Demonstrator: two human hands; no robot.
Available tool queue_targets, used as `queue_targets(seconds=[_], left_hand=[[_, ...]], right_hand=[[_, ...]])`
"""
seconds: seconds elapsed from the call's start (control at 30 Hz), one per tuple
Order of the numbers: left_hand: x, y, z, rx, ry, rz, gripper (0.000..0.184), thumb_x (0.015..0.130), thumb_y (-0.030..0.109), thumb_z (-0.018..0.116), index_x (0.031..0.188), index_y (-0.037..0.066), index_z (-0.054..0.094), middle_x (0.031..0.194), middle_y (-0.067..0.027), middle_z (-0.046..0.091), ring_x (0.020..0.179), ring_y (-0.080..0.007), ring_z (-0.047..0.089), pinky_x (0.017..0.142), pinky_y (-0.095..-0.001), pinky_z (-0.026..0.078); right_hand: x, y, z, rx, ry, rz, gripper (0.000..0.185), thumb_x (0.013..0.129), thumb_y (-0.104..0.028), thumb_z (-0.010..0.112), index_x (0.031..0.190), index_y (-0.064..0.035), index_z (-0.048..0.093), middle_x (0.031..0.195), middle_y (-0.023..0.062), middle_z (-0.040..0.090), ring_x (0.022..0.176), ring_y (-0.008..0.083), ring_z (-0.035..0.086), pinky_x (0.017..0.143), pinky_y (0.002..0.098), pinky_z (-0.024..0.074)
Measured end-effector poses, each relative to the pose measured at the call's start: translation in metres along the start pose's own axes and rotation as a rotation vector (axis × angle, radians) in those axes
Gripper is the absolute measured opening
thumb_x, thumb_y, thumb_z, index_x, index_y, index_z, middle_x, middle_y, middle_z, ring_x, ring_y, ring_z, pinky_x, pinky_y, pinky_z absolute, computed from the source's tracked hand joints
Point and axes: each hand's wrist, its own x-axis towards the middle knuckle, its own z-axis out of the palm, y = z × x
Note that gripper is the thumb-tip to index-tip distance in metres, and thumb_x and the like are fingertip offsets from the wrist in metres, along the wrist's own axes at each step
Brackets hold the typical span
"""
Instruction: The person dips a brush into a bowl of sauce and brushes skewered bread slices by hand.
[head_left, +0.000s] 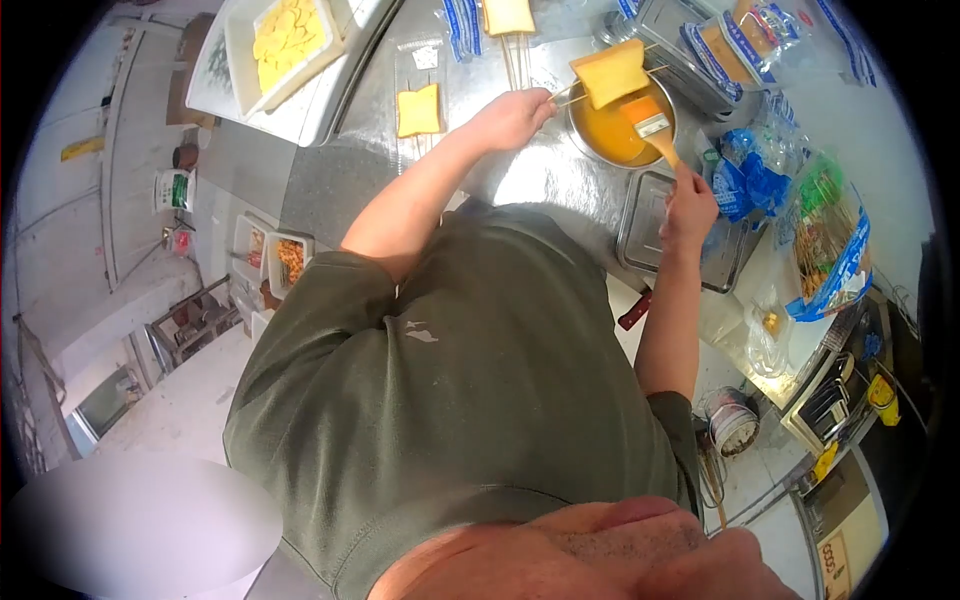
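Bread held over the bowl, brush in close, and the tightest side is the right

From where I stand, the left hand (512,120) is closed on thin skewers (568,98) that carry a thick bread slice (610,74) above a round metal bowl (579,143) of orange-yellow liquid (608,128). The right hand (688,210) grips the wooden handle of a flat brush (655,130); its coated bristles sit over the bowl, right by the slice's lower edge, though I can't tell if they touch.

The right side is crowded: a metal tray (640,225) lies under and beside that wrist, blue plastic bags (742,178) bunch just past it, and a metal container (688,65) stands close behind the bowl's rim. More room lies leftward, where shiny metal surface (545,178) shows between the bowl and a smaller skewered slice (418,110) near the left forearm. Another skewered slice (508,16) sits farther back, cut off by the view's top edge. The torso is right up by the near edge, and a white tub of yellow pieces (327,62) stands well off to the left.
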Motion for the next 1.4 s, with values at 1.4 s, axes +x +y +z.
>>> queue_targets(seconds=[1.4], left_hand=[[-0.010, 0.023, 0.009, 0.474, 0.166, 0.030, 0.023, 0.090, 0.028, 0.054, 0.097, 0.007, 0.052, 0.092, -0.0161, 0.064, 0.079, -0.0362, 0.064, 0.066, -0.0469, 0.051]], right_hand=[[-0.060, -0.062, 0.027, -1.156, -0.132, -1.187, 0.011, 0.087, -0.019, 0.064, 0.093, -0.0116, 0.068, 0.075, 0.0073, 0.066, 0.067, 0.0287, 0.064, 0.057, 0.0352, 0.0489]])
